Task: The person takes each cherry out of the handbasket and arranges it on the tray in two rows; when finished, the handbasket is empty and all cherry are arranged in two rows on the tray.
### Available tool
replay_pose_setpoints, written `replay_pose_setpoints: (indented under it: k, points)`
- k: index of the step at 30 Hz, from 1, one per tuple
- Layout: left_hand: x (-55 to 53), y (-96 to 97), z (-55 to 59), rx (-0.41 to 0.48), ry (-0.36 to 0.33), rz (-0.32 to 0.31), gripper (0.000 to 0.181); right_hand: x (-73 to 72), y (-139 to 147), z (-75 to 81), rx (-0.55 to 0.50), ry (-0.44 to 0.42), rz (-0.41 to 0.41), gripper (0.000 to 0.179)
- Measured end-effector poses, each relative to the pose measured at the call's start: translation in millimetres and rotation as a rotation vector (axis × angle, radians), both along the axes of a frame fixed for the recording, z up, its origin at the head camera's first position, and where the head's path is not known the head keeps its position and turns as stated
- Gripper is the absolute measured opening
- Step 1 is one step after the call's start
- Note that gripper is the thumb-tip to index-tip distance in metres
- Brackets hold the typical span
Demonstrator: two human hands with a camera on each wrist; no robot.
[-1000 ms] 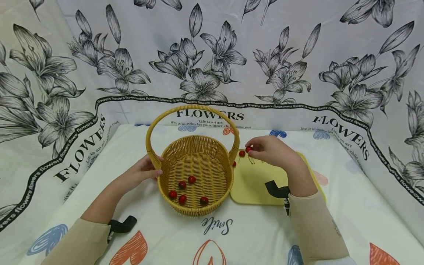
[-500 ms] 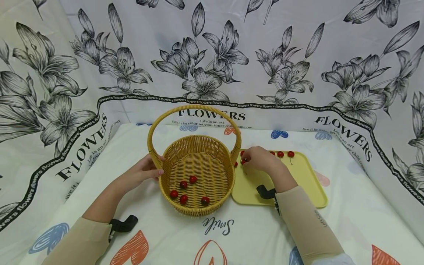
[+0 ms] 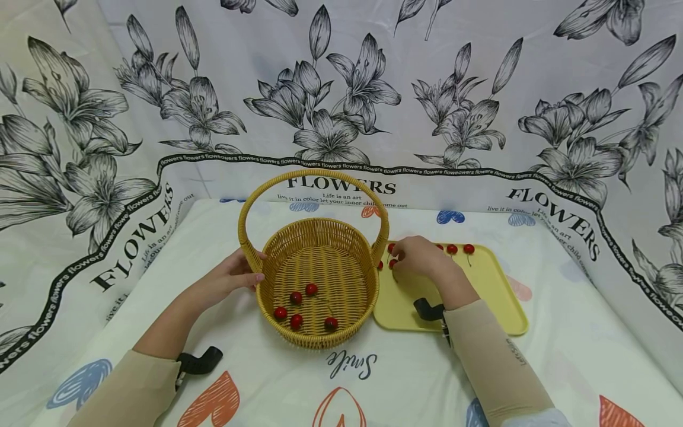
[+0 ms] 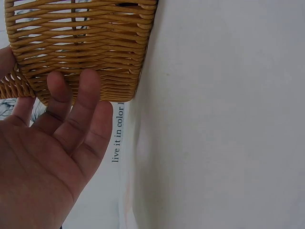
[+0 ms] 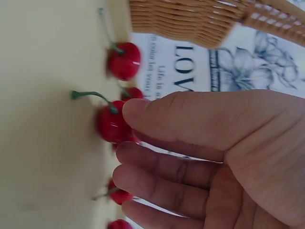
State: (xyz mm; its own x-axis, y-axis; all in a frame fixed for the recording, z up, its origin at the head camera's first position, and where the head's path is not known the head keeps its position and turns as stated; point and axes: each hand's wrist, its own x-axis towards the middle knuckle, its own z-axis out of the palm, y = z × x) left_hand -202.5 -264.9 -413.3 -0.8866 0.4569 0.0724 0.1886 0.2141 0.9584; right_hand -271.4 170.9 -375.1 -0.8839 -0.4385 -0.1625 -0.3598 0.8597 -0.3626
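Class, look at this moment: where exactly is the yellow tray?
In the head view the yellow tray lies on the cloth-covered table right of centre, its left edge beside the wicker basket, under the right hand.

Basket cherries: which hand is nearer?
Left. The left hand rests on the basket wall beside the basket cherries; the right hand is over the yellow tray, outside the basket.

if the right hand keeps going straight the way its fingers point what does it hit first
Probably the cherry at its fingertips on the yellow tray. The right hand points left toward the basket, which comes next; depth is unclear.
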Motion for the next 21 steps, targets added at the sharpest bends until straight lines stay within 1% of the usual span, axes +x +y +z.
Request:
replay_pose_setpoints:
  k: [4,8,14,17,21]
  points:
    - [-0.5,-0.5,-0.3,0.002,0.000,-0.004,0.044,3.5,6,15.0,-0.050,0.024,0.003,0.030]
    - [-0.7,-0.7,-0.3,0.001,0.000,-0.004,0.043,10.4,11,32.7,-0.109,0.055,-0.008,0.029]
    - [-0.5,-0.3,-0.4,0.000,0.003,-0.002,0.044,29.0,16,58.2,-0.198,0.082,-0.016,0.030]
    - [-0.3,-0.1,-0.2,-0.001,0.008,-0.005,0.044,40.8,16,69.1,-0.251,0.087,0.006,0.026]
    - [0.1,-0.3,0.3,-0.001,0.014,-0.010,0.044,55.8,12,78.8,-0.333,0.084,0.086,0.016]
